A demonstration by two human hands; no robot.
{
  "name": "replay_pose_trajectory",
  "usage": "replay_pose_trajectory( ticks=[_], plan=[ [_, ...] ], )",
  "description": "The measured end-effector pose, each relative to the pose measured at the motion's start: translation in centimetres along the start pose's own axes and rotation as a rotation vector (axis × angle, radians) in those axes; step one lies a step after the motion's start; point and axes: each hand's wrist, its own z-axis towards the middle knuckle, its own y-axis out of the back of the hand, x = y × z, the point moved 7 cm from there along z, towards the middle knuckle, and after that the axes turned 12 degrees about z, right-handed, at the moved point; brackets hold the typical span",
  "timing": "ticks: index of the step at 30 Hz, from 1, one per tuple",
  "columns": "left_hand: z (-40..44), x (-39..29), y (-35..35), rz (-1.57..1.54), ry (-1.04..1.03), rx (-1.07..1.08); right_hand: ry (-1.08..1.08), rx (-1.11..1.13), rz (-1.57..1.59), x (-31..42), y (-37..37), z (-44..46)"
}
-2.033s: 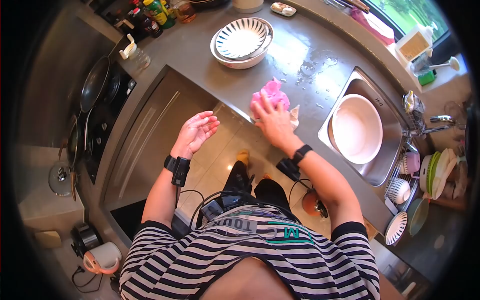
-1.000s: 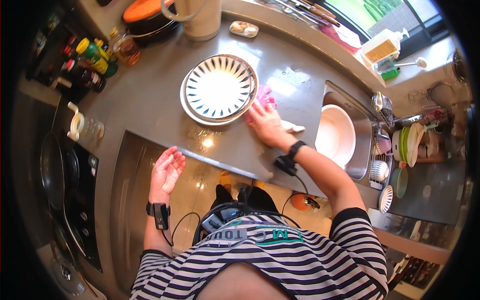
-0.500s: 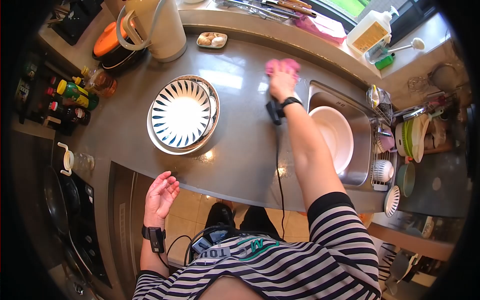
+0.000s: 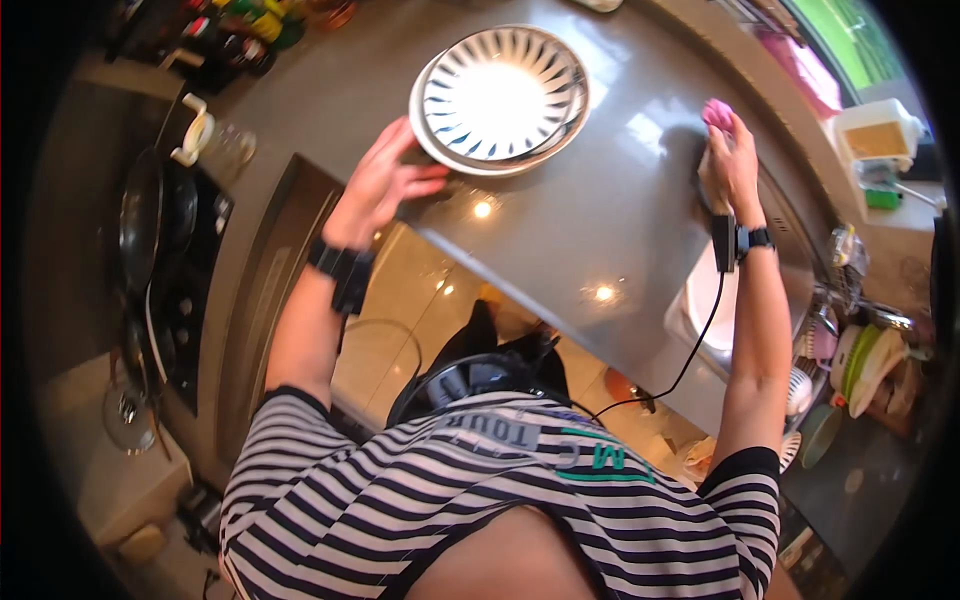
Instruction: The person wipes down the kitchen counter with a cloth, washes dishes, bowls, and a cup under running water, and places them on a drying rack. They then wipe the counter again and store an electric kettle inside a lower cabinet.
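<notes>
A stack of dishes stands on the grey counter (image 4: 560, 235), with a white plate (image 4: 500, 95) patterned in dark blue strokes on top. Beneath it shows the rim of a wider white dish (image 4: 428, 140). At the near left side of this stack is my left hand (image 4: 382, 188), fingers spread and a little blurred; whether it touches the rim I cannot tell. My right hand (image 4: 735, 170) is closed on a pink cloth (image 4: 716, 113), raised near the sink side of the counter. Both wrists wear black bands with small boxes.
A pale basin (image 4: 700, 305) sits in the sink (image 4: 790, 255) on the right, with a dish rack beyond. Along the window sill stands a soap bottle (image 4: 880, 135). To the left are a glass jar (image 4: 230, 145) and a pan (image 4: 142, 220) on the stove. A black cable (image 4: 705, 335) hangs from my right wrist.
My left hand has moved forward to the dish stack. My right hand has drawn the pink cloth off its wiping spot, toward me. The view has turned and shifted left.
</notes>
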Motion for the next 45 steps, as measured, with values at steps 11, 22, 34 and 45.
replay_pose_trajectory(
  ticks=[11,22,34,45],
  plan=[
    [-4.4,2.4,7.0,-0.045,0.107,-0.279,0.237,0.508,0.174,20.3,-14.1,-20.8],
    [-5.7,1.6,9.6,-0.077,-0.117,-0.475,0.385,0.518,0.255,31.4,-25.5,-15.4],
    [4.4,-0.4,-3.6,0.276,0.045,-0.008,0.198,0.507,0.049,15.5,-12.1,-20.6],
    [8.6,1.9,-5.0,0.119,0.141,0.173,-0.423,-0.292,-0.242,-2.4,12.8,-25.6]
  ],
)
